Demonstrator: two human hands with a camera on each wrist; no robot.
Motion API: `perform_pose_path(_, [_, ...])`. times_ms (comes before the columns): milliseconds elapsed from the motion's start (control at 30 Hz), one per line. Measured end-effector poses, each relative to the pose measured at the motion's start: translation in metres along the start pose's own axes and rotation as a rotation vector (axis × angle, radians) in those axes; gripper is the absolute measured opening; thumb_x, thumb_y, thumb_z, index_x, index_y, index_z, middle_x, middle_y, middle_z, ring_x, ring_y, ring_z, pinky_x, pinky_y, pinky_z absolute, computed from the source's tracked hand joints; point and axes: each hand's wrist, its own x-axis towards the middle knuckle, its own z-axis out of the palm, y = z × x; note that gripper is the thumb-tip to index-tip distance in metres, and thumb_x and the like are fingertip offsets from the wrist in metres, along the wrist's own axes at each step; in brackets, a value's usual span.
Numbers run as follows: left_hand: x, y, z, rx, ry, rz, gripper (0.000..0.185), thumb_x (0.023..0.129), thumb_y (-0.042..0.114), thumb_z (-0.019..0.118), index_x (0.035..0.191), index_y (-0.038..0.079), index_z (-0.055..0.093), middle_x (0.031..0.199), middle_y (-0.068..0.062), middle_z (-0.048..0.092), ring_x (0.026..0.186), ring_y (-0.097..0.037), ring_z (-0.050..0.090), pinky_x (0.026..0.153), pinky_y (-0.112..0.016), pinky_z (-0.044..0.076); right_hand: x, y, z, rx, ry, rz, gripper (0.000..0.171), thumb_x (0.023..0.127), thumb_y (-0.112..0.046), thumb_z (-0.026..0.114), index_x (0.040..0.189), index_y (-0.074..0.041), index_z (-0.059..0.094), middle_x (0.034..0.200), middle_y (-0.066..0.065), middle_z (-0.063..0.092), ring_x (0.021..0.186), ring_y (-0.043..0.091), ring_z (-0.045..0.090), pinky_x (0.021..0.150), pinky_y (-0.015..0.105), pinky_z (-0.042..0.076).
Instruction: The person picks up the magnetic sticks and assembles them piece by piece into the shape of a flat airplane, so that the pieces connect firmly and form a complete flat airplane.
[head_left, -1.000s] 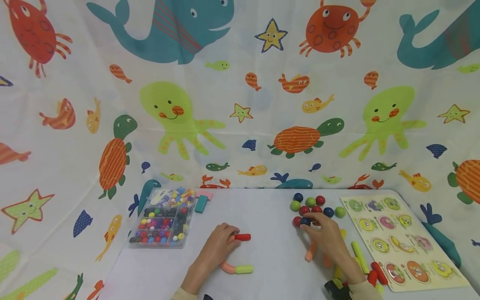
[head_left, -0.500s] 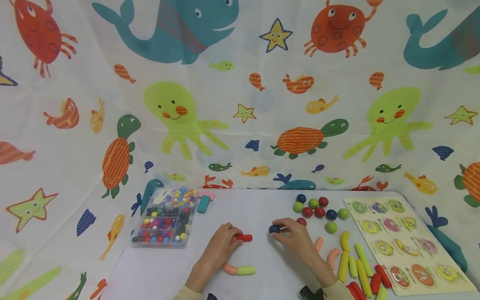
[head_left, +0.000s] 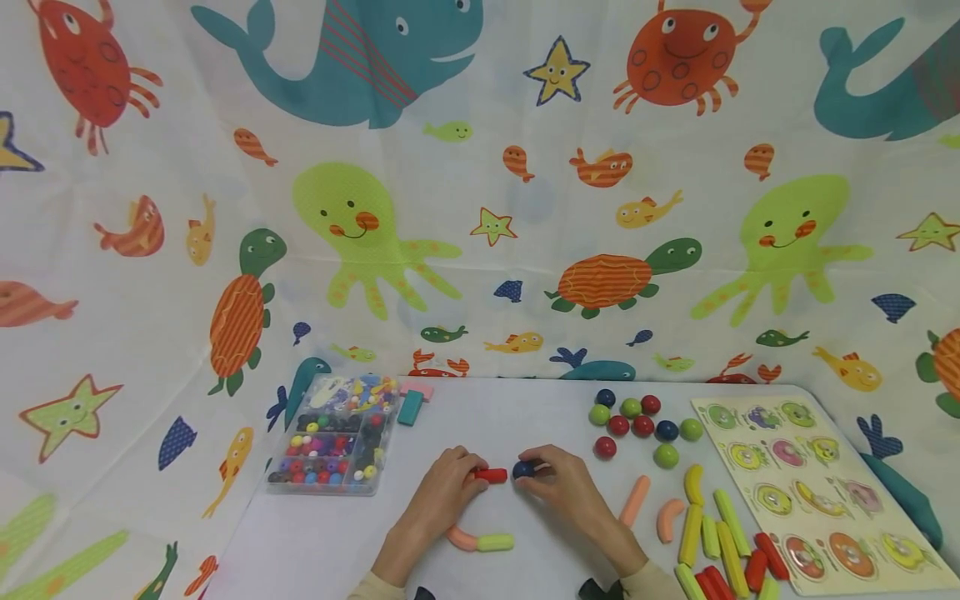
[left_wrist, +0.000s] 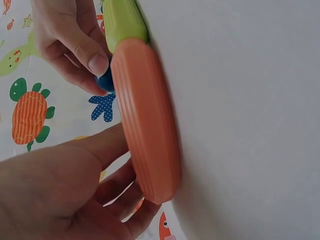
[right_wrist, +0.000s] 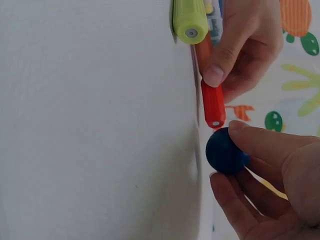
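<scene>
The left hand [head_left: 446, 490] grips the red rod [head_left: 492, 476] between thumb and fingers, with the rod's free end pointing to the right hand [head_left: 562, 483]. That hand pinches the blue ball [head_left: 522, 470] with its fingertips, just beside the rod's end, above the middle of the table [head_left: 555, 567]. Nearer the person, a curved orange rod [head_left: 462, 540] meets a green rod [head_left: 495, 542] end to end, its other end running toward the left hand. To the left stands a bead box [head_left: 322, 490], with a teal block [head_left: 410, 407] and a pink block [head_left: 417, 387] beside it. To the right lie more balls [head_left: 642, 426], more rods [head_left: 690, 533] and a picture board [head_left: 742, 477]
</scene>
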Motion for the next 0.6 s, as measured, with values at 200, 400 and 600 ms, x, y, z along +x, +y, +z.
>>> perform_pose_path(200, [0.0005,0.0014,0.0009,0.013,0.018,0.018,0.02,0.092,0.023,0.076,0.111,0.015,0.073,0.095,0.005,0.061,0.088,-0.008,0.05,0.079,-0.026,0.048,0.001,-0.001,0.0045,-0.024,-0.017,0.003,0.036,0.088,-0.022,0.08,0.12,-0.011,0.07,0.112,0.0,0.072,0.098,0.014,0.07,0.087,0.029,0.058])
perform_pose_path(400, [-0.0002,0.0038,-0.0008,0.015,0.013,0.02,0.022,0.091,0.023,0.077,0.111,0.014,0.073,0.095,0.005,0.061,0.088,-0.009,0.049,0.079,-0.025,0.049,0.0011,-0.0017,0.0053,-0.044,-0.022,0.008,0.036,0.087,-0.024,0.081,0.12,-0.011,0.07,0.112,0.001,0.073,0.097,0.014,0.07,0.088,0.033,0.058])
perform_pose_path(600, [-0.0031,0.0068,-0.0026,0.019,0.029,0.023,0.022,0.09,0.021,0.078,0.111,0.013,0.074,0.098,0.004,0.062,0.09,-0.01,0.051,0.08,-0.028,0.05,0.0005,0.0003,0.0035,-0.052,-0.026,0.021,0.035,0.088,-0.025,0.08,0.119,-0.013,0.07,0.112,0.0,0.073,0.098,0.014,0.069,0.089,0.033,0.058])
